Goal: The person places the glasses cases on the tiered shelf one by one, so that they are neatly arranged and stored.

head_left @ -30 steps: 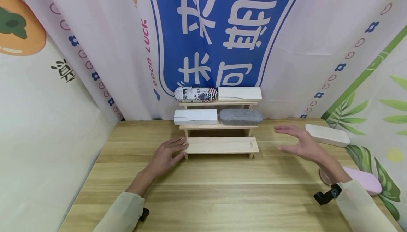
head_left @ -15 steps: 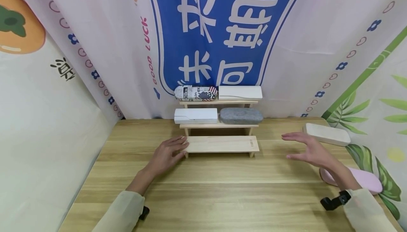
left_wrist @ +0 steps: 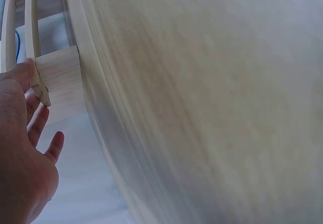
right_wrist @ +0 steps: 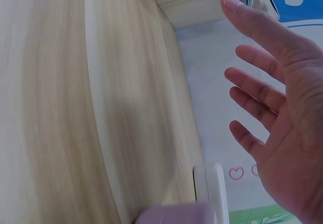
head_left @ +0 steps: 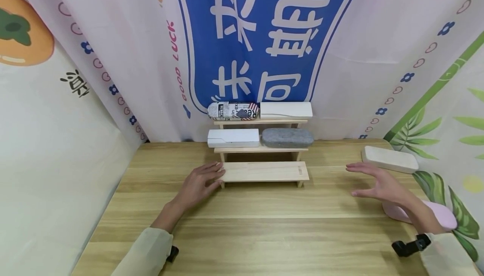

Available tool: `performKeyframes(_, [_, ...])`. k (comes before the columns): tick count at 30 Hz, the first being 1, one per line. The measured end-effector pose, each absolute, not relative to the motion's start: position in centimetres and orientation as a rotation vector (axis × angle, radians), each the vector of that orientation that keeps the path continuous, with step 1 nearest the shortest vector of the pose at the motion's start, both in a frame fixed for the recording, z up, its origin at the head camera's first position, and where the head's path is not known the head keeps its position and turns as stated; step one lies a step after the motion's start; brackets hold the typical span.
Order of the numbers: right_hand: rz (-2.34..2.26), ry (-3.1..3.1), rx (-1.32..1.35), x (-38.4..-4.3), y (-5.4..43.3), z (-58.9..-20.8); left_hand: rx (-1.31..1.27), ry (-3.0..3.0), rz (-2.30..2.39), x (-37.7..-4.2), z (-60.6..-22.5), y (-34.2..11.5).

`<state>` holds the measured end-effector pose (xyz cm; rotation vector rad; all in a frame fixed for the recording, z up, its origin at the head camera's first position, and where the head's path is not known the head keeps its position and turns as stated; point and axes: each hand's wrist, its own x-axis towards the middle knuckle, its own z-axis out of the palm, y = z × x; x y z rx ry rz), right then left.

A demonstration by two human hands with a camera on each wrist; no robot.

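Observation:
A three-step wooden display stand [head_left: 264, 172] stands at the back of the table, its lowest step bare. My left hand [head_left: 198, 183] grips the left end of that step, fingers on top and thumb at the front edge; in the left wrist view the hand [left_wrist: 25, 133] is at the plank's end. My right hand [head_left: 383, 183] hovers over the table right of the stand, fingers spread apart from the thumb, holding nothing. On the middle step lie a white glasses case [head_left: 233, 138] and a grey felt glasses case [head_left: 287, 138]. The top step bears a printed glasses case [head_left: 232, 111] and a cream one.
At the table's right edge lie an off-white glasses case [head_left: 390, 159] and a pink glasses case [head_left: 438, 215], the latter partly behind my right forearm. A printed curtain [head_left: 340, 57] hangs close behind the stand. The wooden table [head_left: 264, 242] stretches in front.
My right hand has moved to the right, away from the stand and toward the cases at the table's right edge. My left hand has stayed at the stand's lowest step.

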<state>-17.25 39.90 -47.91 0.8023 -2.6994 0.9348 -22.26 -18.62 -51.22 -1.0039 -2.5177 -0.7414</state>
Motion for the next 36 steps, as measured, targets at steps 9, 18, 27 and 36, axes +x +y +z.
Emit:
performKeyframes(9, [0.926,-2.695,0.786,-16.3,41.8,-48.4,-1.006,-2.514,-0.743,-22.3,-51.3,-18.6])
performKeyframes(18, [0.875,-2.711,0.769,-15.4,43.2,-48.3,-1.009,-2.509,-0.748,-22.3,-51.3,-18.6])
performKeyframes(27, [0.868,-2.693,0.757,-14.5,44.9,-49.2,-1.003,-2.524,-0.74,-22.3,-51.4,-18.6])
performKeyframes(36, [0.863,-2.72,0.675,-13.5,46.3,-49.6,-1.002,-2.519,-0.742,-22.3,-51.4,-18.6])
